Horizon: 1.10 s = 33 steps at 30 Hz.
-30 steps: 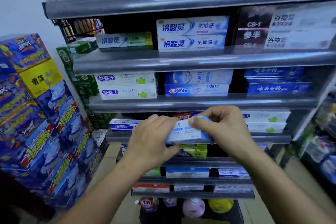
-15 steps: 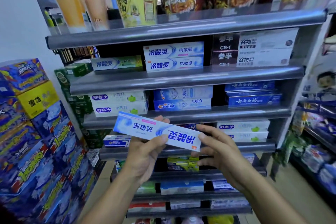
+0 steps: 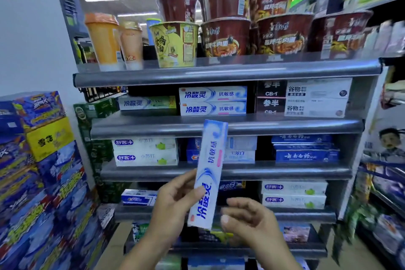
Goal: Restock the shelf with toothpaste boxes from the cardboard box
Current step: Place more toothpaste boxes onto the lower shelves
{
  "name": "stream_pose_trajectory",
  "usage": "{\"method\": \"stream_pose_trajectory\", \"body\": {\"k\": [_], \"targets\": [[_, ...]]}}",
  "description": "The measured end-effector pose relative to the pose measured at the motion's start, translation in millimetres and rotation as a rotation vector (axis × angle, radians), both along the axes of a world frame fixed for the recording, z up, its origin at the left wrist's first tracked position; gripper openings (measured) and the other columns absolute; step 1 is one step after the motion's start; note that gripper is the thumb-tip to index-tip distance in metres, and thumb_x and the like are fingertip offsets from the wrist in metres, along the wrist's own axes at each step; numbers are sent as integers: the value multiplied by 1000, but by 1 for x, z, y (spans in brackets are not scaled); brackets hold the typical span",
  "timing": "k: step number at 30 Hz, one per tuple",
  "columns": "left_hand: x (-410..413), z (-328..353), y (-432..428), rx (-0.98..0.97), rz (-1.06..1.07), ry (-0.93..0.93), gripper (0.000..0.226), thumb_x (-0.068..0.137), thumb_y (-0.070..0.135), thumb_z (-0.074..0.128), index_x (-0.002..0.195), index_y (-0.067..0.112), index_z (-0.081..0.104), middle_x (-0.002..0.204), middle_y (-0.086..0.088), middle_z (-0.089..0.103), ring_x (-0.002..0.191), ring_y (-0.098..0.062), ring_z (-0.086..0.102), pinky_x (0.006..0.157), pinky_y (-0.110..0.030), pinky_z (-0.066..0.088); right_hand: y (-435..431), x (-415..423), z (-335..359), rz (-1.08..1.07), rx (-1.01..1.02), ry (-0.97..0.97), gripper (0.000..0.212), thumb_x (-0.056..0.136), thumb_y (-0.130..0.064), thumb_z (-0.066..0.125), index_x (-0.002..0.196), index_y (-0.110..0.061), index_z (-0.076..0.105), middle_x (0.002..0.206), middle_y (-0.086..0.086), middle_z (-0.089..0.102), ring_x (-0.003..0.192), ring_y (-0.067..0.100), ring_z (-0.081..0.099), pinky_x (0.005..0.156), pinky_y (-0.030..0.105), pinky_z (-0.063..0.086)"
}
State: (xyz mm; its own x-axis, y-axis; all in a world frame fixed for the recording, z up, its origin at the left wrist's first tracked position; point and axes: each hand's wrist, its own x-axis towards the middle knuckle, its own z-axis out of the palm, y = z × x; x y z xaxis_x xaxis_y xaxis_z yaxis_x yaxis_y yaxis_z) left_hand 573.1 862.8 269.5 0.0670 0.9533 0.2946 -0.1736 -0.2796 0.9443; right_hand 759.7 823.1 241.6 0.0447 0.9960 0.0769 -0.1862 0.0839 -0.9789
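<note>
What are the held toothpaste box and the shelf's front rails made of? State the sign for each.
Toothpaste box, in the left hand's grip: likely printed cardboard, glossy; flat faces, crisp folded edges, soft sheen. Shelf front rail: probably grey coated metal, semi-gloss; light streaks along its rounded lip, though plastic is possible.

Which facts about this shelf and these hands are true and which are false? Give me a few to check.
1. The left hand grips a toothpaste box. True.
2. That box lies flat and level. False: it stands nearly upright, its top leaning slightly right.
3. Two matching boxes are stacked on the shelf under the noodle cups. True.
4. The right hand clutches a noodle cup. False: it is open beside the box's lower end, holding nothing.
</note>
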Motion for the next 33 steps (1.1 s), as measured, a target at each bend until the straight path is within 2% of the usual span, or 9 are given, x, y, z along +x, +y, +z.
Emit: {"method": "stream_pose_trajectory", "body": {"k": [5, 8, 10, 13, 17, 21, 26, 30, 33], "targets": [[-30, 52, 10, 214, -160, 577, 43, 84, 49, 71, 127, 43, 69, 111, 8, 69, 106, -6, 66, 92, -19, 49, 19, 39, 56, -161, 265, 37, 66, 68, -32, 85, 129, -24, 62, 101, 7, 73, 71, 26, 70, 53, 33, 55], [-31, 76, 20, 253, -225, 717, 44, 91, 46, 73, 132, 32, 68, 116, 11, 69, 110, -5, 65, 92, -19, 48, 32, 52, 81, -46, 361, -20, 62, 73, -35, 87, 130, -35, 63, 103, 5, 74, 85, 26, 74, 61, 33, 59], [-30, 87, 29, 274, -191, 701, 43, 86, 45, 74, 127, 36, 70, 117, 13, 72, 110, -6, 67, 90, -22, 53, 41, 57, 91, -30, 406, -32, 50, 72, -39, 86, 119, -34, 70, 100, 8, 76, 90, 31, 75, 70, 34, 61], [-37, 98, 48, 271, 15, 560, 48, 69, 47, 87, 115, 46, 72, 112, 15, 74, 105, -3, 68, 86, -22, 55, 55, 62, 102, -74, 463, 27, 59, 65, -50, 90, 118, -34, 71, 103, 11, 77, 93, 28, 76, 76, 32, 61], [-36, 109, 78, 164, 132, 216, 68, 46, 36, 100, 104, 22, 69, 97, -1, 79, 87, -15, 76, 72, -22, 58, 82, 61, 119, -140, 488, 140, 62, 63, -39, 92, 116, -29, 59, 103, 11, 78, 93, 27, 76, 76, 33, 61], [-24, 121, 115, 198, 266, 45, 47, 57, 14, 95, 97, 14, 71, 91, -6, 80, 86, -20, 77, 74, -24, 59, 113, 53, 138, -345, 513, -63, 42, 74, -29, 89, 105, -29, 61, 102, 2, 77, 94, 21, 75, 79, 35, 60], [-24, 126, 151, 261, 372, 144, 35, 69, 13, 94, 95, 18, 72, 86, 6, 80, 84, -9, 76, 69, -15, 56, 148, 51, 159, -559, 526, -457, 35, 79, -46, 83, 107, -34, 66, 95, -22, 68, 86, -9, 64, 70, 11, 50], [-24, 126, 163, 266, 534, 347, 37, 69, 33, 94, 98, 25, 74, 86, 12, 75, 80, 6, 70, 70, -18, 53, 165, 48, 161, -631, 496, -618, 50, 82, -51, 79, 123, -25, 68, 103, -14, 68, 104, 15, 64, 88, 35, 53], [-26, 128, 164, 236, 639, 563, 38, 71, 50, 89, 100, 31, 74, 87, 21, 69, 82, 1, 68, 73, -26, 53, 173, 48, 154, -662, 443, -784, 49, 83, -57, 74, 123, -30, 66, 111, -7, 71, 113, 25, 60, 99, 49, 46]]}}
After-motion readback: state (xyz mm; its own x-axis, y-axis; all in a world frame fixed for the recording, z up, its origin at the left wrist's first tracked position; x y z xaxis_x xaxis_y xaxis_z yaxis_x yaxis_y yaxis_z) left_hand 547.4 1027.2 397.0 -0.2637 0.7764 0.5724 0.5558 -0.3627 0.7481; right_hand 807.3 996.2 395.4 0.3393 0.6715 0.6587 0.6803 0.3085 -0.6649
